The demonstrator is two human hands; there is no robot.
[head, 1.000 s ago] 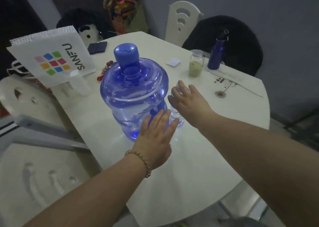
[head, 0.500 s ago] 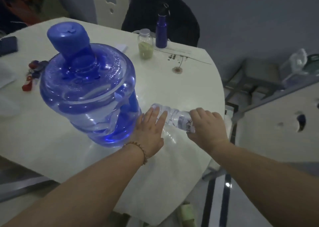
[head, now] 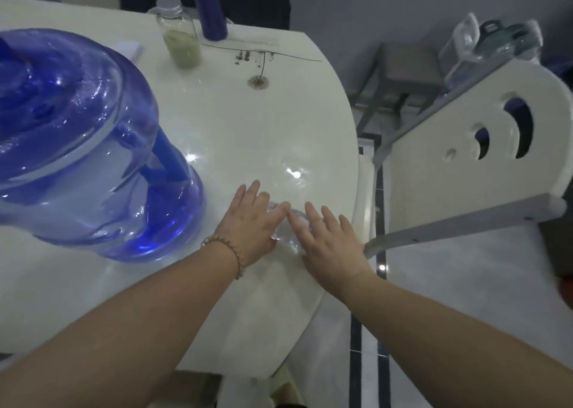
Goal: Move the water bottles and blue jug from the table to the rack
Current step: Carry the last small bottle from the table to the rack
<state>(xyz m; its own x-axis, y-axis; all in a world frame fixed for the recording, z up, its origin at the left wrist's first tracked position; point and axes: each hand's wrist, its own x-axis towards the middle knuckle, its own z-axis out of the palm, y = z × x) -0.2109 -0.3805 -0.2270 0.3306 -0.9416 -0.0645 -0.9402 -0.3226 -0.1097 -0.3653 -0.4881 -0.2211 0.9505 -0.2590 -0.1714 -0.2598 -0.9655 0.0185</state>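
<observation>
Both hands' grips flat, fingers splayed on clear bottle betw. left hand & right hand; blue jug just left.

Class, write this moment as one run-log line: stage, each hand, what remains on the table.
stage: gathering clear bottle | left hand: flat against it | right hand: flat against it | blue jug: on table

Both forearms reach forward. The left hand, a bead bracelet on its wrist, and the right hand lie palm-down with fingers extended, index fingertips almost meeting.
</observation>
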